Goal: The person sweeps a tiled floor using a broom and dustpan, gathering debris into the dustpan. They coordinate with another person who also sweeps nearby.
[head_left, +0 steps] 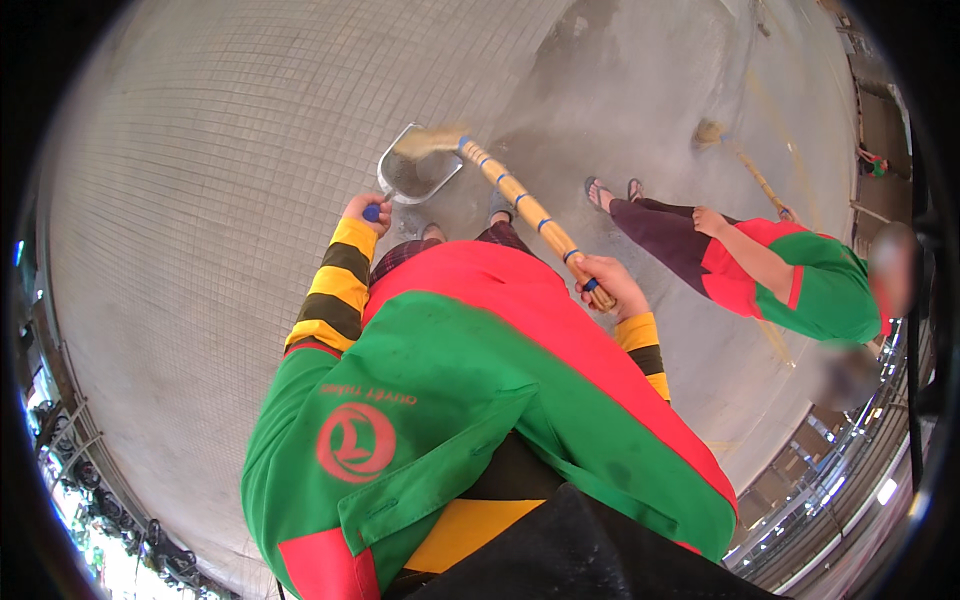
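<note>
My left hand [368, 212] is closed round the handle of a metal dustpan [412, 187], whose blue handle end pokes out of the fist. The pan is low in front of my feet. In my right hand [612, 284] is the upper end of a broom [530, 207], a bundled cane handle with blue bands. Its pale bristles [428, 141] lie over the far part of the dustpan. Whether they touch the pan's bottom I cannot tell.
At the right a co-worker [810, 275] in green and red bends over another broom [752, 170]. Grey tiled floor [220, 200] spreads to the left; a smoother, dusty floor patch [620, 90] lies ahead. Stacked boxes [790, 468] stand at the lower right, parked motorbikes [110, 505] at the lower left.
</note>
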Demonstrator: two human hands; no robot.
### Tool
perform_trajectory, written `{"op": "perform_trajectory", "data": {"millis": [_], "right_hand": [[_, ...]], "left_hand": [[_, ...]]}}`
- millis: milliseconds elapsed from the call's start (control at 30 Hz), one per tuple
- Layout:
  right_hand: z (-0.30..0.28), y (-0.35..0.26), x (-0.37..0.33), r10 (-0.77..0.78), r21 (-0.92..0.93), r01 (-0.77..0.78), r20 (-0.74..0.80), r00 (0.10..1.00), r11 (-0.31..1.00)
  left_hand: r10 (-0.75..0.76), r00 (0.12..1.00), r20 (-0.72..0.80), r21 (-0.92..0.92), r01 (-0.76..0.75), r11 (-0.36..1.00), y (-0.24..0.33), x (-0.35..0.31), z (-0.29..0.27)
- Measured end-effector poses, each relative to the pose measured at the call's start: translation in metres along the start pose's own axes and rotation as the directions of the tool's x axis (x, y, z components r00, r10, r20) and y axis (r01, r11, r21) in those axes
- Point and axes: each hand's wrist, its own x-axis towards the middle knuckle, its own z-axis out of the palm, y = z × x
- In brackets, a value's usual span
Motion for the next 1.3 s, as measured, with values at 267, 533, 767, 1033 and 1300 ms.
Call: {"op": "perform_trajectory", "data": {"millis": [267, 533, 767, 1033, 1300], "right_hand": [[-0.006, -0.025, 0.04, -0.179, 0.023, 0.182, -0.097, 0.979, 0.983], [0.041, -0.026, 0.137, -0.235, -0.305, 0.183, -0.144, 0.961, 0.935], [0.083, -0.015, 0.158, -0.129, -0.762, 0.124, 0.053, 0.99, 0.635], [0.042, -0.061, 0.081, -0.029, -0.549, 0.173, 0.261, 0.965, 0.818], [0.015, -0.12, 0.052, -0.172, -0.391, 0.215, 0.143, 0.975, 0.895]], "left_hand": [[-0.044, 0.999, -0.001, -0.002, 0.044, 0.999, 0.004, -0.023, -0.052], [-0.011, 0.999, -0.035, 0.101, 0.014, 0.995, 0.03, -0.027, -0.052], [-0.02, 0.998, -0.058, 0.039, 0.022, 0.999, 0.051, -0.03, -0.034], [-0.003, 0.998, -0.066, 0.061, 0.007, 0.998, 0.066, -0.022, -0.033], [0.014, 1.0, -0.026, 0.078, -0.012, 0.997, 0.075, -0.017, -0.036]]}}
